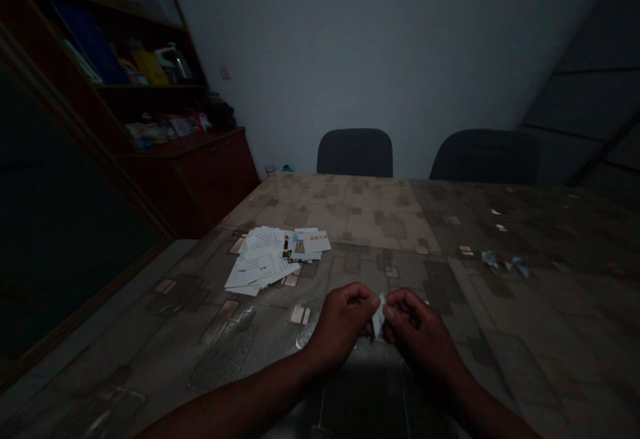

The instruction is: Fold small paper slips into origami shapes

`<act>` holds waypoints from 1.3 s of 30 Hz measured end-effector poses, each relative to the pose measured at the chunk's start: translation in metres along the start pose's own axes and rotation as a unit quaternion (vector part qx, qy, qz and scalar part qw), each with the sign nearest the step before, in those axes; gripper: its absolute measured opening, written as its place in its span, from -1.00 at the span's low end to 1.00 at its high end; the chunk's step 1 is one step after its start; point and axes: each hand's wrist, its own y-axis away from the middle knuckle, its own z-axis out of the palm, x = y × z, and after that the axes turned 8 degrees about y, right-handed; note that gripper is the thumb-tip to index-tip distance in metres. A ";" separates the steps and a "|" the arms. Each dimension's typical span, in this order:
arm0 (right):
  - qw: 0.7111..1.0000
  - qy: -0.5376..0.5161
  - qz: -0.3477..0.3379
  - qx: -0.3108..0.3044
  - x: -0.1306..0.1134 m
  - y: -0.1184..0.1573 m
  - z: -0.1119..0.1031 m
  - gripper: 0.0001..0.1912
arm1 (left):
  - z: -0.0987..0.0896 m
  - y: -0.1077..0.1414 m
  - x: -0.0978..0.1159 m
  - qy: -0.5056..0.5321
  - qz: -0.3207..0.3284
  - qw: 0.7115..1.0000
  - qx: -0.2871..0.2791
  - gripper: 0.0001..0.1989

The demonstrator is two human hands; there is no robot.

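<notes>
A small piece of white paper (379, 319) is held upright between my two hands, above the near part of the table. My left hand (345, 322) pinches its left side between thumb and fingers. On its right side, my right hand (417, 326) is closed in a pinch too. To the left and farther off, a loose pile of white papers and cards (265, 262) lies on the patterned tablecloth (350, 209). Some of the cards carry printed pictures.
Crumpled pale scraps (505, 263) lie on the table's right side. Two dark chairs (355, 152) (485, 154) stand behind the far edge, before a wall. A wooden cabinet (215, 172) with filled shelves is at the left.
</notes>
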 end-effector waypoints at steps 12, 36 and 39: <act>1.000 -0.002 -0.010 0.024 -0.002 0.003 -0.003 -0.68 | 0.001 0.003 0.004 -0.068 0.041 0.996 0.034 -0.78; 0.995 0.079 -0.045 0.047 -0.002 0.003 -0.002 -0.70 | -0.001 0.005 -0.002 -0.090 0.072 0.993 0.013 -0.76; 0.995 0.080 -0.049 0.041 -0.002 0.002 -0.003 -0.70 | 0.000 0.004 -0.002 -0.059 0.045 0.997 0.013 -0.73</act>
